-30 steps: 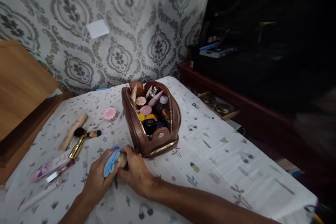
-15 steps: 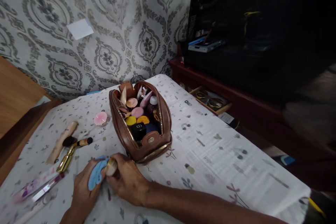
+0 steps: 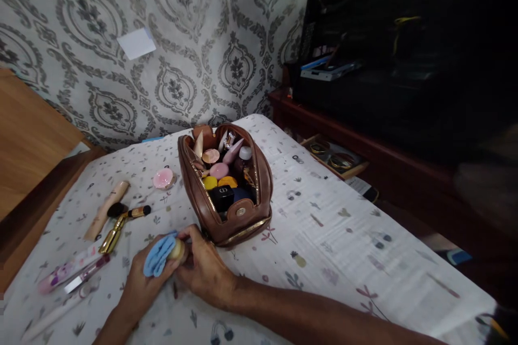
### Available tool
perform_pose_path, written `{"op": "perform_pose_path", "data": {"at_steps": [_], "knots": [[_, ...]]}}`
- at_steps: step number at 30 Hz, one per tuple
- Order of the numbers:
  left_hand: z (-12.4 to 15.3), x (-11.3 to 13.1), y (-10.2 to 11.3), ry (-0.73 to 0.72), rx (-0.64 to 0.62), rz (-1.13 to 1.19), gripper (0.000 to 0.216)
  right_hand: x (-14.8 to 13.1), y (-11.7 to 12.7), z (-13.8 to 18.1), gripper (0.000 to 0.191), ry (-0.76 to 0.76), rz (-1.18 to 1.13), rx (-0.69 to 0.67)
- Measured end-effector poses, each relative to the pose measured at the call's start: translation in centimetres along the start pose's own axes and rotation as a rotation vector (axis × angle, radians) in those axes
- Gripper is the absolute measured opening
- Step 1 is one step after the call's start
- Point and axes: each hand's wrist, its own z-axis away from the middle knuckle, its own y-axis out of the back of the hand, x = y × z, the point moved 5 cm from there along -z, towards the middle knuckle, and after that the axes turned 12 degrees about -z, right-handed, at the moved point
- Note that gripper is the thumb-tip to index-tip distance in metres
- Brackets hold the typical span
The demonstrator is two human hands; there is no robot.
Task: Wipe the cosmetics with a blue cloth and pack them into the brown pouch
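Observation:
My left hand point(image 3: 141, 275) is closed on a folded light-blue cloth point(image 3: 159, 256), pressing it against a small jar point(image 3: 177, 251) with a yellowish lid or rim. The fingers of my right hand point(image 3: 208, 269) wrap round that jar from the other side and hide part of it. Just beyond both hands stands a brown makeup bag point(image 3: 198, 202), unzipped. Inside it are several cosmetics, among them a black box point(image 3: 223, 198), a pink round lid point(image 3: 219, 171), yellow and orange lids, tubes and a bottle point(image 3: 245, 154).
Left of the bag lie a pink compact point(image 3: 164, 178), a beige tube point(image 3: 106, 210), a makeup brush point(image 3: 128, 212), a gold tube point(image 3: 113, 234) and several pink and white tubes point(image 3: 68, 272), all on a patterned sheet point(image 3: 324, 269). A dark red stand with an open drawer point(image 3: 335, 159) borders the right side.
The camera view has shifted, so everything appears farther right. The blue cloth has turned and now lies over more of the jar's side. Both hands still hold on.

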Motion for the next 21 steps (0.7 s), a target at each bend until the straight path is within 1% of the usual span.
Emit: {"op": "perform_pose_path", "data": {"at_steps": [5, 12, 16, 21], "knots": [[0.1, 0.5, 0.1, -0.097, 0.001, -0.050, 0.024, -0.3, 0.2, 0.0, 0.040, -0.026, 0.094, -0.021], [-0.2, 1.2, 0.2, -0.211, 0.027, -0.164, 0.023, 0.0, 0.1, 0.0, 0.038, -0.054, 0.194, -0.054], [-0.1, 1.3, 0.3, -0.198, 0.019, -0.243, 0.026, 0.0, 0.0, 0.0, 0.043, -0.054, 0.192, -0.077], [0.3, 0.5, 0.5, -0.141, 0.015, -0.287, 0.026, 0.2, 0.1, -0.1, 0.046, -0.040, 0.178, -0.060]]}}
